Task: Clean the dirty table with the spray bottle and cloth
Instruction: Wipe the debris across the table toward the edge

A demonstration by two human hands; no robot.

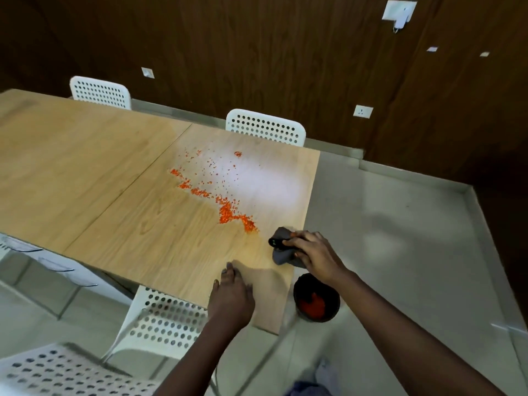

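Note:
Orange crumbs (225, 210) lie scattered over the right half of the light wooden table (120, 178), thickest near its right front part. At the table's right edge, my right hand (314, 254) grips a black spray nozzle (275, 242) that points left. A grey cloth (281, 254) is bunched under the same hand, just right of the crumb pile. My left hand (231, 295) rests on the table near the front edge with its fingers laid forward, holding nothing. The spray bottle's body is hidden by my hand.
A dark round container (316, 298) with orange inside sits below the table's right front corner. White perforated chairs stand at the far side (265, 127), (100, 91) and at the near side (160, 318). Grey floor lies to the right.

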